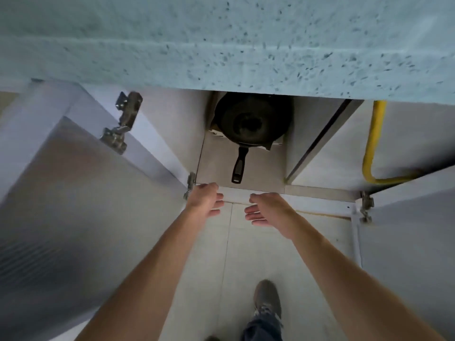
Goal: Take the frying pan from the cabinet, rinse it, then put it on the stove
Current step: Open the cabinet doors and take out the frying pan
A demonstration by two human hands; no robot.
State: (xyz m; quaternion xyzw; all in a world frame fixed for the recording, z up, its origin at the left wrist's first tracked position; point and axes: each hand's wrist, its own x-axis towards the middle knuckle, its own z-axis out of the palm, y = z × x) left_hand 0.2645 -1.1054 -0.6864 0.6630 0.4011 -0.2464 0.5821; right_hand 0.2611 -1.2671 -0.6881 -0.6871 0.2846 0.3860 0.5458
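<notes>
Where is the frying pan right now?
Head view, centre: the black round frying pan lies inside the open cabinet beneath the speckled countertop, left of the yellow pipe.

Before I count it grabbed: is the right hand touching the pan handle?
Apart. Head view shows bare cabinet floor between the right hand and the pan handle.

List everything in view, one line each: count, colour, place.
Round black frying pan: one, black, inside the open cabinet, handle pointing outward.
Speckled stone countertop: one, pale blue-grey, above the cabinet.
Flat left cabinet door: one, whitish, swung open.
Flat right cabinet door: one, whitish, swung open.
Metal hinges: three, silver, on the door edges.
Yellow pipe: one, inside the cabinet, right.
Tiled floor: pale grey, below.
Shoe: one, grey-brown, bottom centre.
Left hand: one, empty, near the cabinet's front edge.
Right hand: one, empty, beside it.
</notes>
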